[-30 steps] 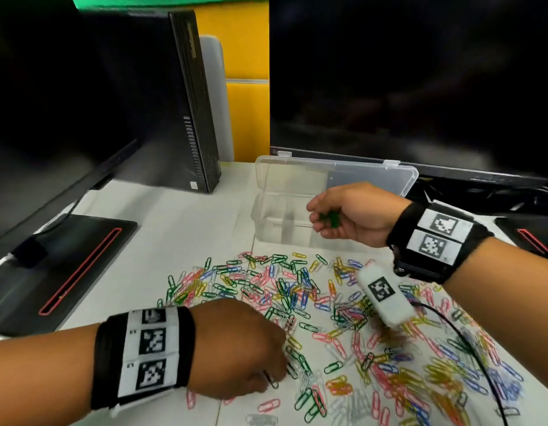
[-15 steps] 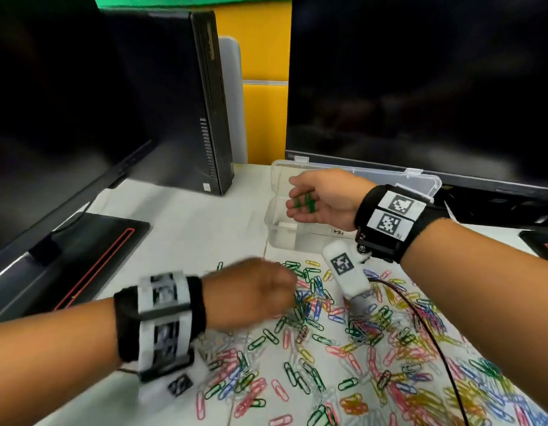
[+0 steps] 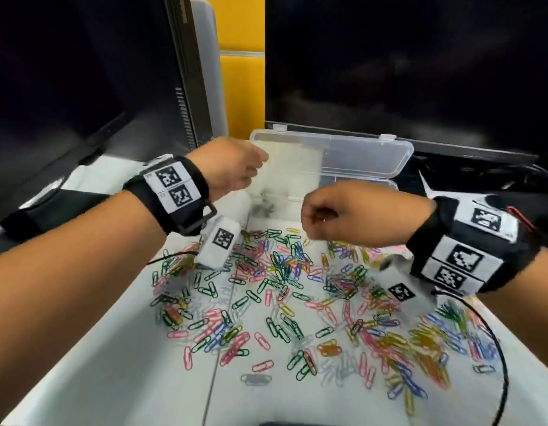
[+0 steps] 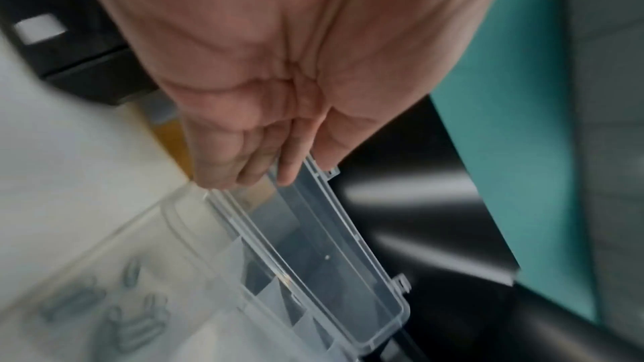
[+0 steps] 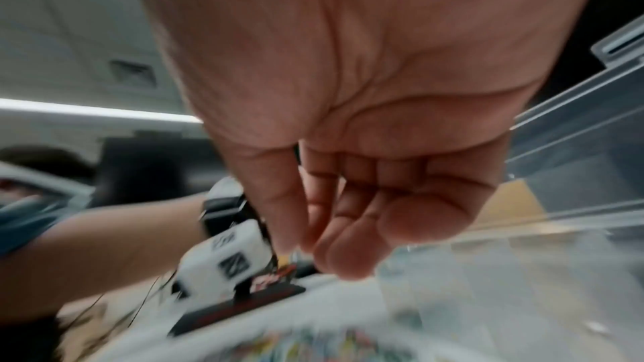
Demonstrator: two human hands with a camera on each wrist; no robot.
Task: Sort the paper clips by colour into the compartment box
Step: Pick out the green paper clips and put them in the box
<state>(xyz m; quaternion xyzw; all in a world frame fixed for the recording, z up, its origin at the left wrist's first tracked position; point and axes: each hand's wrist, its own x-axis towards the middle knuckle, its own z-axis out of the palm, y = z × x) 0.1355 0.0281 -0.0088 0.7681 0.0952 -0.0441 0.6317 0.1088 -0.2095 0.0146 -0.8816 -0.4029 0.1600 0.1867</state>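
Head view shows two dark monitors (image 3: 404, 63) and a black computer tower (image 3: 186, 72) standing behind a clear plastic compartment box (image 3: 358, 161) at 12 o'clock, its lid (image 3: 368, 155) open. Coloured paper clips (image 3: 282, 272) lie scattered across the white table (image 3: 113, 364) toward 6 o'clock, while dark clips (image 3: 263, 201) sit blurred in a left compartment. Left hand (image 3: 233, 170) hovers over the box at 11 o'clock, fingers loosely curled and holding nothing visible; right hand (image 3: 352, 216) hangs beside the box with its curled fingers (image 5: 352, 216) and thumb together, and whether they pinch a clip cannot be told.
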